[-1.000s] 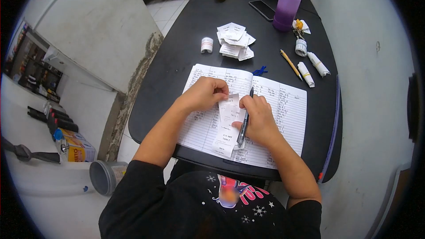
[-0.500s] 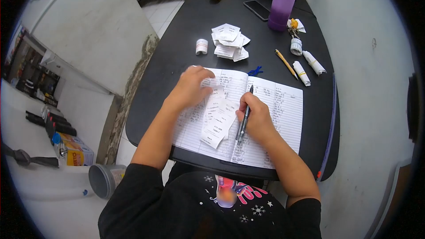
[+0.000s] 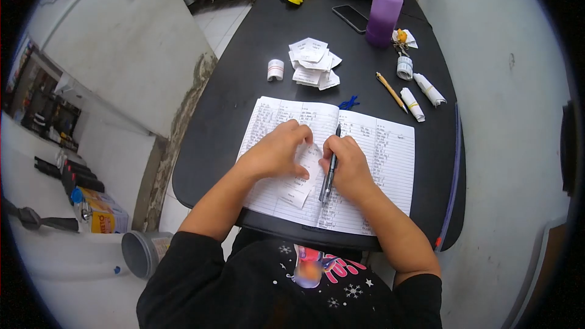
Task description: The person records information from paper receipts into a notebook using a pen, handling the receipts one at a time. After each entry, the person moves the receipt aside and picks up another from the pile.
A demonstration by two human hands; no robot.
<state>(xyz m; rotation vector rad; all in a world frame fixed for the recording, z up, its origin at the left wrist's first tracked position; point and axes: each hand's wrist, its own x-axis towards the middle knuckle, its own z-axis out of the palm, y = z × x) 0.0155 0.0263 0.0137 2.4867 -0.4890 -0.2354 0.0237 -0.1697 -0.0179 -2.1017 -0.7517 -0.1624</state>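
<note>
An open lined notebook (image 3: pixel 393 167) with handwritten columns lies at the table's near side. On its left page rest printed paper slips (image 3: pixel 296 194), partly covered by my left hand (image 3: pixel 277 152). That hand curves over the slips with thumb and fingers apart; whether the fingertips press on the paper is hard to see. My right hand (image 3: pixel 348 167) is closed around a black pen (image 3: pixel 329 178), which slants along the notebook's centre fold. The right fingertips are close to the slips' right edge.
Beyond the notebook sit a pile of slips (image 3: pixel 315 64), a small paper roll (image 3: pixel 275 70) and a blue ribbon (image 3: pixel 349 103). To the right are a wooden pen (image 3: pixel 391 92), rolled papers (image 3: pixel 412 105), a purple bottle (image 3: pixel 385 12) and a phone (image 3: pixel 350 18).
My left hand has come down from the notebook's upper left onto the slips, which are now mostly covered. My right hand keeps the pen and has shifted slightly left.
</note>
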